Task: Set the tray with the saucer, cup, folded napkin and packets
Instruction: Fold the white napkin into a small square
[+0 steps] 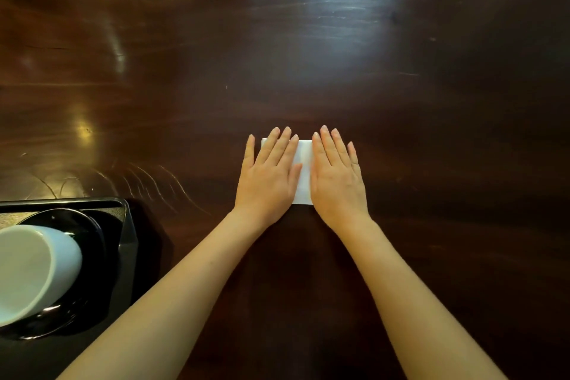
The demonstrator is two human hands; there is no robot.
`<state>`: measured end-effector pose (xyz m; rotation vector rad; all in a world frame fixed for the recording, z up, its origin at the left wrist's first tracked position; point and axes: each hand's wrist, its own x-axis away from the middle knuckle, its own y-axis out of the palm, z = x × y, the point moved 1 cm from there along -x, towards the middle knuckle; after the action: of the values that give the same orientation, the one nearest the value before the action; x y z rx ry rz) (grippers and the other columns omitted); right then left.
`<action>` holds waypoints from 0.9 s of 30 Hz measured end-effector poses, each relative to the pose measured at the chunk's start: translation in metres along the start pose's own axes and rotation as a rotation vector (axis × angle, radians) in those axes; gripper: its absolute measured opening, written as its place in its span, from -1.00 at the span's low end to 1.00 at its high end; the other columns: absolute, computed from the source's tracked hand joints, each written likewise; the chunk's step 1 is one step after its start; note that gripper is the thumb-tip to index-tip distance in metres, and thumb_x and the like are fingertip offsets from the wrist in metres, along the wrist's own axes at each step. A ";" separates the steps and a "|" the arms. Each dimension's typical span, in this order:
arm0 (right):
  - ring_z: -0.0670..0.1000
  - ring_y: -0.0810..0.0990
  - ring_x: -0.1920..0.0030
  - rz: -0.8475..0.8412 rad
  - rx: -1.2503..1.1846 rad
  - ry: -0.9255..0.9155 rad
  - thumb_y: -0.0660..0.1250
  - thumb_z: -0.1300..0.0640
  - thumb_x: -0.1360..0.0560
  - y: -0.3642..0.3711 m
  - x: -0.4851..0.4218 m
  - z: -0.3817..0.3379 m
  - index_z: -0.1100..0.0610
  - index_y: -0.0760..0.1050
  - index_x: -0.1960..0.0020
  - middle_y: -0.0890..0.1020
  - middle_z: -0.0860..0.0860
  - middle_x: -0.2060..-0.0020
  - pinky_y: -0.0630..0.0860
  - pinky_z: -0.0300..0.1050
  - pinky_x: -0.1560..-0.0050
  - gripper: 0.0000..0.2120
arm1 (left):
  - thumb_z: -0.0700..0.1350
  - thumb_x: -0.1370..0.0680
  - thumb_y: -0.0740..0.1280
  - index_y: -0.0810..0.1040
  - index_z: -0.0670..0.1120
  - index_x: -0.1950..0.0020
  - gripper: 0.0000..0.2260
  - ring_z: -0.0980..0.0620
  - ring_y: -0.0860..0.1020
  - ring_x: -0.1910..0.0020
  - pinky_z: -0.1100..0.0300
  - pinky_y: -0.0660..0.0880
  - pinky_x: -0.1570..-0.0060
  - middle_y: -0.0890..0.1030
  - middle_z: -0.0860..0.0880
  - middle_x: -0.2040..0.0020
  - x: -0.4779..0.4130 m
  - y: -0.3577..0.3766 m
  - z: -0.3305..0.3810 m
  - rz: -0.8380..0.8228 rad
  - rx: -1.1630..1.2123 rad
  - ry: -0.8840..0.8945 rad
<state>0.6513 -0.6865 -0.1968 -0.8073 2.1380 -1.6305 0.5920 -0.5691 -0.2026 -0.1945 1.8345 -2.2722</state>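
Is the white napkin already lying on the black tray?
No, the napkin lies on the wooden table under both flat hands, left hand and right hand, apart from the tray.

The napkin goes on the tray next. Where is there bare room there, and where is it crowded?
The saucer and cup fill most of the visible tray. A bare strip lies between saucer and the tray's right rim. The table beyond both hands, flat on the napkin, is bare.

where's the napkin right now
In the head view the white napkin lies flat on the dark wooden table, right of centre, pressed under the left hand and right hand, well right of the black tray.
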 end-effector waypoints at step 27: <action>-0.01 0.12 -0.49 0.117 -0.298 0.102 0.17 -0.03 -0.57 -0.039 0.027 0.030 0.10 -0.01 -0.52 0.17 0.03 -0.50 0.10 0.03 -0.49 -0.38 | 0.03 -0.61 0.10 0.45 -0.18 -0.08 -0.70 -0.01 0.52 0.44 0.26 0.42 0.55 0.59 -0.13 0.24 -0.037 -0.058 0.003 -0.603 0.710 -0.417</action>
<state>0.6568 -0.7332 -0.1666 -0.6765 2.4889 -1.3406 0.6237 -0.5510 -0.1440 -1.1034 0.7483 -2.8062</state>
